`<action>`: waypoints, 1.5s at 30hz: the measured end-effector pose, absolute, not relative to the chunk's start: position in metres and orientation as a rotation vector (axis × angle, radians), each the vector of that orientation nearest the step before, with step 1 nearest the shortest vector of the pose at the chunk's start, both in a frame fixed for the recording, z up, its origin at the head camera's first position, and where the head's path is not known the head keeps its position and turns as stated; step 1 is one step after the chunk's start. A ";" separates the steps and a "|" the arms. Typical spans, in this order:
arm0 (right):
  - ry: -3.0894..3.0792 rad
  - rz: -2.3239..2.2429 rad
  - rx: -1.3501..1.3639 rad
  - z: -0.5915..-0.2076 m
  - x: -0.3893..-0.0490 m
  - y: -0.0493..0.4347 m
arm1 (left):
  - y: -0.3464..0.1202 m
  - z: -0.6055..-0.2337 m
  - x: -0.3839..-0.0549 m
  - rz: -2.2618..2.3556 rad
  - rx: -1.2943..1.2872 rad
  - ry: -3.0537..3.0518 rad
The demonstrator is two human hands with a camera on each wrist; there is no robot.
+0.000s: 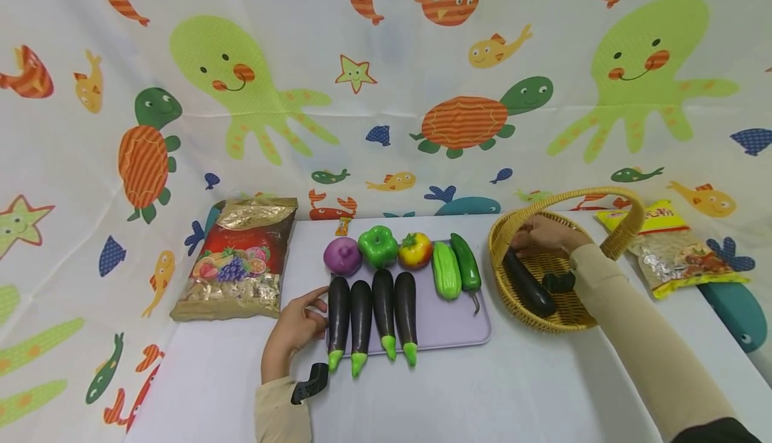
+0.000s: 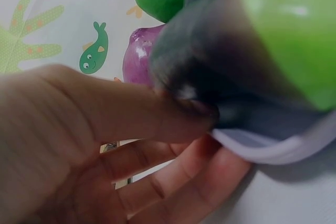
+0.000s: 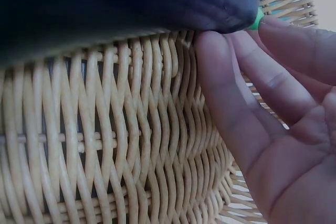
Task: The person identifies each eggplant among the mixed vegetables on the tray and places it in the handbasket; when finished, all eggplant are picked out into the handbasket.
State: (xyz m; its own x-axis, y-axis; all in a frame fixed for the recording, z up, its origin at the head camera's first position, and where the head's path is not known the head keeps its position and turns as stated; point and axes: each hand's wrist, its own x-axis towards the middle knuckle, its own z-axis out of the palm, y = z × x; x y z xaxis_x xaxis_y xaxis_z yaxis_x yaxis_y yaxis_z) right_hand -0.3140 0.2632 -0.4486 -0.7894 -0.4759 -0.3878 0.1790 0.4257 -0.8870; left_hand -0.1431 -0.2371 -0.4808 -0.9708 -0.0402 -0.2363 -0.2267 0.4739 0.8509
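My right hand [image 1: 545,235] is inside a wicker basket [image 1: 505,303], holding an eggplant [image 1: 529,286] by its end. In the right wrist view, thumb and fingers [image 3: 218,61] pinch around the green stem tip [image 3: 256,18]. The left hand [image 1: 294,328] grips the left edge of a lilac tray [image 1: 452,326], thumb on top and fingers below the rim [image 2: 283,150] in the left wrist view. Right beside that thumb lies the leftmost eggplant [image 1: 339,315]. Several eggplants [image 1: 383,305] lie side by side on the tray, green stems overhanging its front edge.
Along the tray's back sit a purple onion [image 1: 342,257], a green bell pepper [image 1: 378,246] and a red-yellow fruit [image 1: 415,250]. A light green vegetable [image 1: 446,271] and a green chili [image 1: 465,262] lie at right. Packets stand left [image 1: 238,262] and right [image 1: 678,248]; a printed cloth hangs behind.
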 end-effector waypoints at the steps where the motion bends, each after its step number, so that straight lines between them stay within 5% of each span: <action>1: 2.078 -1.391 -0.254 -0.449 -0.313 0.264 | -0.237 -0.481 -0.143 1.505 -0.227 2.535; 18: 2.472 -0.980 -0.562 -0.422 -0.285 0.262 | -0.235 -0.479 -0.142 1.499 -0.211 2.541; 27: 2.884 -0.617 -0.496 -0.388 -0.212 0.256 | -0.235 -0.479 -0.142 1.505 -0.194 2.531; 37: 3.637 -0.825 -0.373 -0.406 -0.101 0.193 | -0.240 -0.477 -0.141 1.500 -0.179 2.530; 45: 3.497 -1.087 -0.545 -0.453 -0.087 0.115 | -0.238 -0.480 -0.142 1.511 -0.189 2.528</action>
